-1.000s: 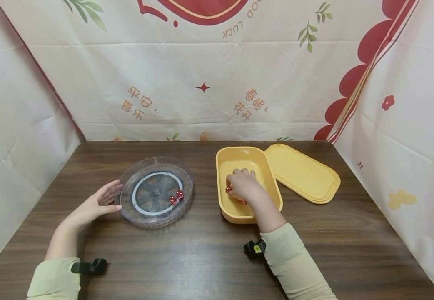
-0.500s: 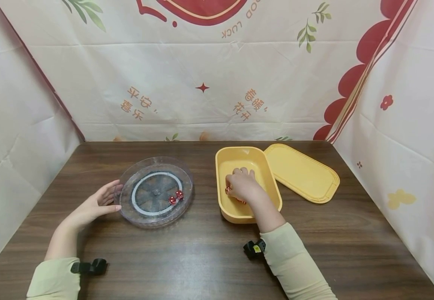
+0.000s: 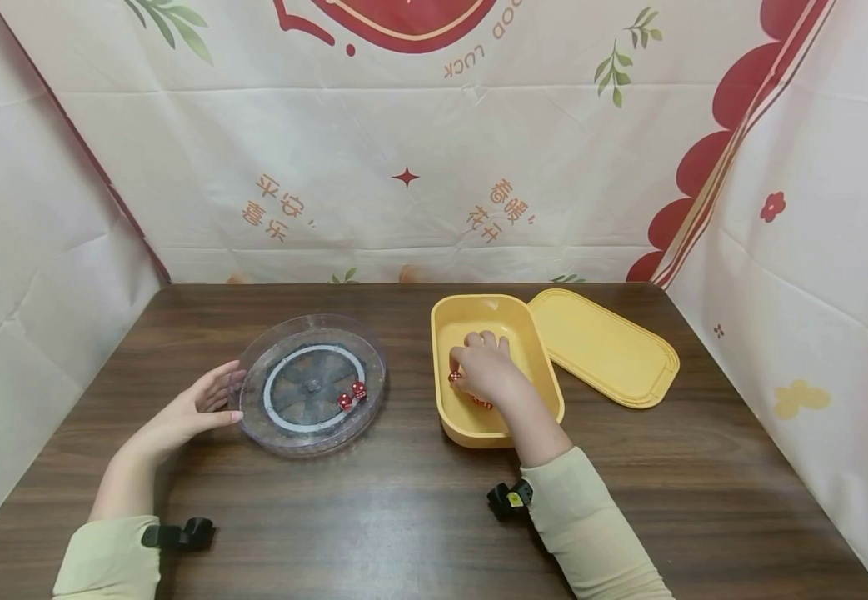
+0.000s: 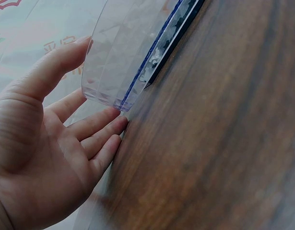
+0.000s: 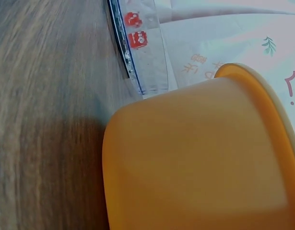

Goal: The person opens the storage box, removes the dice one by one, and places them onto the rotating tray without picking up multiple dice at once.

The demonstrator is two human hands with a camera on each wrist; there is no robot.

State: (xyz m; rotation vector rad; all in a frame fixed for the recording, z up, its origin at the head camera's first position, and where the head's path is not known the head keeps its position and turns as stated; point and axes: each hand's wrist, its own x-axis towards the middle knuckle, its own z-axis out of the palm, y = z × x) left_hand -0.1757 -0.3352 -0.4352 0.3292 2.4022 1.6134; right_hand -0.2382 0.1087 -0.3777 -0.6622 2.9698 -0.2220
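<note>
My left hand (image 3: pixel 187 417) rests at the left side of a round clear plastic tray (image 3: pixel 254 421), thumb and fingers extended at its rim. In the left wrist view, the fingers (image 4: pixel 97 125) are spread, with fingertips at the clear wall. Two red dice (image 3: pixel 352 394) lie on the tray's right part. My right hand (image 3: pixel 488 371) reaches into a yellow box (image 3: pixel 546 379) and pinches a red die (image 3: pixel 454 377) at its thumb side. More red dice (image 3: pixel 482 403) show partly beneath that hand. The right wrist view has the box's outer wall (image 5: pixel 195 153) covering the hand.
A yellow lid (image 3: pixel 606 346) lies flat right of the box, close to its rim. The dark wooden table (image 3: pixel 359 517) extends in front. A printed cloth (image 3: pixel 404 125) hangs behind it and along both sides.
The die at my right fingertips has shifted very slightly, with the hand staying low in the box. My left hand and the tray keep their places.
</note>
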